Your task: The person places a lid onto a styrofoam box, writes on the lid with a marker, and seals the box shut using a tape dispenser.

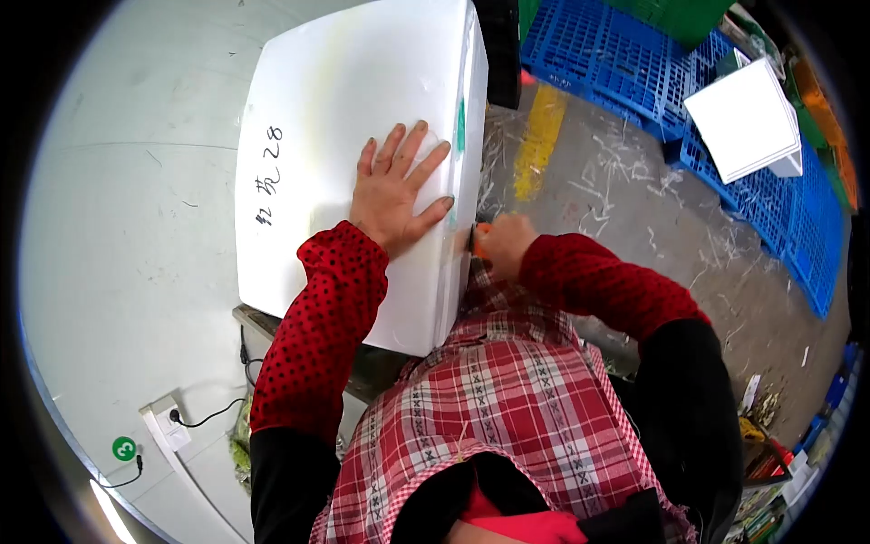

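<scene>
A large white foam box (344,100) with black handwriting on its left part stands in front of me, a seam running along its right side. My left hand (396,192) lies flat on the box, fingers spread, holding nothing. At the box's right side, my right hand (507,243) is closed round an orange-handled tool (482,240). A dark part of the tool shows against the seam; the rest of it is hidden. A strip of green tape (460,125) is on the box edge, above my right hand.
Blue plastic pallets (598,50) lie at the upper right, with a white box (743,118) on them. A yellow stripe (539,140) and scattered scraps mark the floor. On the left is a pale wall with a power socket (172,423) and cables.
</scene>
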`<state>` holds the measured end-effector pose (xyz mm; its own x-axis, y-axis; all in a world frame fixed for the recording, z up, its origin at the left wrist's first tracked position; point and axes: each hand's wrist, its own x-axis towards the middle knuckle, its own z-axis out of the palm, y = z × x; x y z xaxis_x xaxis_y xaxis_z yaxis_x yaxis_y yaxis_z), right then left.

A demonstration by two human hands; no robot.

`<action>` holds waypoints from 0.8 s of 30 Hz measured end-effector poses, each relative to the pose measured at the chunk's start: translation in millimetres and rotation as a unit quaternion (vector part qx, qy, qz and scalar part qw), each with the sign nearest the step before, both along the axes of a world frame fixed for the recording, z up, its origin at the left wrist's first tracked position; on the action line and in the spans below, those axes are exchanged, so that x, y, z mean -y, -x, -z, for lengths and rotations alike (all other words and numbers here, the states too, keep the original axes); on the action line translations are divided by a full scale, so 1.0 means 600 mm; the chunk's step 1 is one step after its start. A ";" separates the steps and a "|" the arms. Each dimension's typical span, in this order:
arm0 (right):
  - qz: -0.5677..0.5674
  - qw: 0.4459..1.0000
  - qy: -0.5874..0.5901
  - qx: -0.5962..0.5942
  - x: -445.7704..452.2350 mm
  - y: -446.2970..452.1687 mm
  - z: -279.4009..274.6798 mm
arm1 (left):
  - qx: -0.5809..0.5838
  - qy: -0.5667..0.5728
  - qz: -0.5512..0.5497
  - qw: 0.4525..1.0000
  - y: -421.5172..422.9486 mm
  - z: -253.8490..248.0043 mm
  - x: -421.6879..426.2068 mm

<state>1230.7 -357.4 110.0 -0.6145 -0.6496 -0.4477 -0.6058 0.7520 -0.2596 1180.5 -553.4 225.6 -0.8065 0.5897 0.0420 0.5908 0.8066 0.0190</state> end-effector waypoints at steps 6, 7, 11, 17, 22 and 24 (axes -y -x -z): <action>0.040 0.989 -0.139 0.021 0.054 0.011 0.180 | 0.000 -0.006 0.009 1.000 0.009 0.013 -0.001; 0.032 0.992 -0.120 0.015 0.045 0.016 0.218 | -0.020 -0.021 0.022 0.999 0.010 0.015 0.001; 0.277 0.945 0.152 0.087 -0.102 0.017 0.021 | -0.040 -0.058 0.030 0.997 0.006 0.013 0.006; 0.443 0.599 0.522 0.415 -0.216 0.033 -0.166 | -0.026 -0.131 0.017 0.991 0.010 0.019 0.010; 0.447 0.524 0.610 0.391 -0.145 0.077 -0.196 | -0.140 -0.319 -0.087 0.933 0.035 0.045 0.073; 0.436 0.460 0.635 0.443 -0.136 0.109 -0.138 | -0.290 -0.222 -0.263 0.893 0.064 0.043 0.188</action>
